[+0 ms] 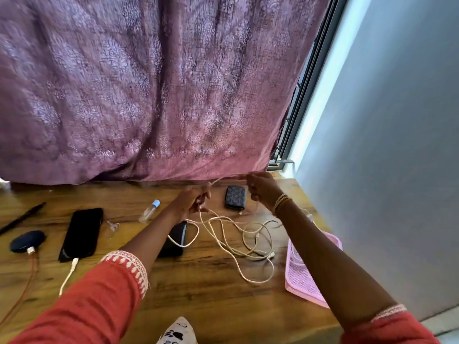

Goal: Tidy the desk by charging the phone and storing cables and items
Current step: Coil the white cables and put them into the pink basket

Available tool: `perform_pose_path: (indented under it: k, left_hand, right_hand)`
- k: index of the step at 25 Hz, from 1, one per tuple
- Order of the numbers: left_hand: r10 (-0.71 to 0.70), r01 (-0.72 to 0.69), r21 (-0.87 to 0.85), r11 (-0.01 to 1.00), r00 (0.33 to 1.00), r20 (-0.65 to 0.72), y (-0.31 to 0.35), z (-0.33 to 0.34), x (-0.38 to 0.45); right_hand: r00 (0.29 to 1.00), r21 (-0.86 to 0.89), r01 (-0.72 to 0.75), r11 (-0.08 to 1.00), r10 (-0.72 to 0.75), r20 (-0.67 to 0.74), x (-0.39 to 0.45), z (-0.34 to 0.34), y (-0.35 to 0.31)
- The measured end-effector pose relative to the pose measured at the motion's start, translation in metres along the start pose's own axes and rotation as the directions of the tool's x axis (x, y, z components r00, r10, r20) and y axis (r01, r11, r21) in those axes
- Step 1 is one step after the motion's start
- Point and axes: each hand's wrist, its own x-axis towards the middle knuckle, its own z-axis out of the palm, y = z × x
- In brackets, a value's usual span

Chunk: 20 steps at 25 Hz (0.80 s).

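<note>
Purple patterned curtain (pixel 149 83) hangs behind a wooden table (pixel 198 289), with a grey wall (pixel 397 145) to the right. Both hands are raised at the far edge of the table, stretching a length of pale cable (pixel 233 244) between them. The left hand (pixel 192 203) has its fingers pinched closed around the cable, and the right hand (pixel 260 188) is also curled closed on it; the rest of the cable trails down from the left hand into a loose tangle on the table. A dark phone (pixel 82 233) lies to the left with a white plug (pixel 73 264) in its near end. Further left sits a round dark device (pixel 27 240) with its own orange cord (pixel 24 289). A second dark slab (pixel 176 238) lies partly under the left forearm. A small clear bottle (pixel 149 211) with a blue cap lies near the middle, a patterned pouch (pixel 235 196) rests between the hands, and a pink mesh tray (pixel 305 281) sits at the right edge.
</note>
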Motion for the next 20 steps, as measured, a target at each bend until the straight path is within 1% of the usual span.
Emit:
perform_pose_path:
  k: [1,2,4,6,7,8,9,10,11,12,13,14,15,17,18,19,20]
  left_hand:
    - [0.024,-0.024,-0.026,0.999,1.0,0.008,0.009,0.001,0.002]
    - [0.052,-0.051,-0.017,0.999,0.999,0.013,0.018,0.002,0.003]
    - [0.125,-0.126,0.103,0.987,0.992,0.025,0.036,0.003,0.005]
    - [0.176,-0.186,0.256,0.949,0.982,0.061,0.05,0.002,0.007]
    - [0.185,-0.202,0.282,0.938,0.979,0.088,0.057,0.002,0.008]
    - [0.174,-0.197,0.24,0.951,0.978,0.114,0.064,0.002,0.009]
    - [0.146,-0.162,0.118,0.98,0.98,0.137,0.07,0.003,0.01]
    - [0.119,-0.112,-0.054,0.992,0.98,0.158,0.076,0.004,0.01]
    - [0.105,-0.067,-0.215,0.974,0.979,0.173,0.08,0.005,0.01]
    - [0.104,-0.038,-0.336,0.941,0.978,0.179,0.083,0.006,0.011]
    - [0.107,-0.022,-0.413,0.91,0.977,0.183,0.085,0.007,0.011]
    - [0.115,-0.014,-0.465,0.885,0.975,0.189,0.084,0.007,0.012]
    - [0.124,-0.007,-0.502,0.865,0.972,0.2,0.083,0.006,0.014]
    - [0.133,0.019,-0.546,0.837,0.962,0.237,0.081,0.007,0.015]
    - [0.14,0.036,-0.565,0.824,0.954,0.265,0.081,0.008,0.017]
    - [0.157,0.053,-0.598,0.8,0.943,0.294,0.081,0.01,0.018]
    - [0.189,0.067,-0.653,0.754,0.93,0.314,0.083,0.013,0.018]
  right_hand:
    - [0.998,-0.054,0.057,0.997,-0.058,-0.019,0.001,-0.011,-0.013]
    - [0.992,-0.145,0.111,0.983,-0.118,-0.046,0.0,-0.02,-0.024]
    - [0.96,-0.31,0.197,0.93,-0.247,-0.13,-0.001,-0.034,-0.042]
    - [0.91,-0.399,0.256,0.88,-0.359,-0.207,0.005,-0.046,-0.051]
    - [0.888,-0.447,0.279,0.85,-0.405,-0.216,0.007,-0.05,-0.054]
    - [0.874,-0.511,0.279,0.813,-0.436,-0.216,0.009,-0.051,-0.056]
    - [0.871,-0.574,0.252,0.779,-0.441,-0.216,0.012,-0.052,-0.057]
    - [0.875,-0.619,0.22,0.754,-0.433,-0.216,0.013,-0.051,-0.056]
    - [0.884,-0.642,0.189,0.743,-0.413,-0.218,0.014,-0.049,-0.054]
    - [0.894,-0.65,0.162,0.742,-0.39,-0.222,0.014,-0.046,-0.051]
    - [0.903,-0.65,0.13,0.749,-0.36,-0.234,0.014,-0.043,-0.046]
    - [0.91,-0.657,0.106,0.747,-0.339,-0.238,0.014,-0.04,-0.04]
    - [0.92,-0.686,0.096,0.721,-0.327,-0.215,0.013,-0.035,-0.036]
    - [0.939,-0.778,0.147,0.611,-0.334,-0.085,0.012,-0.022,-0.03]
    - [0.942,-0.78,0.18,0.599,-0.333,-0.039,0.014,-0.014,-0.028]
    - [0.951,-0.739,0.193,0.646,-0.309,-0.022,0.015,-0.004,-0.027]
    - [0.955,-0.697,0.198,0.689,-0.295,-0.02,0.016,0.007,-0.026]
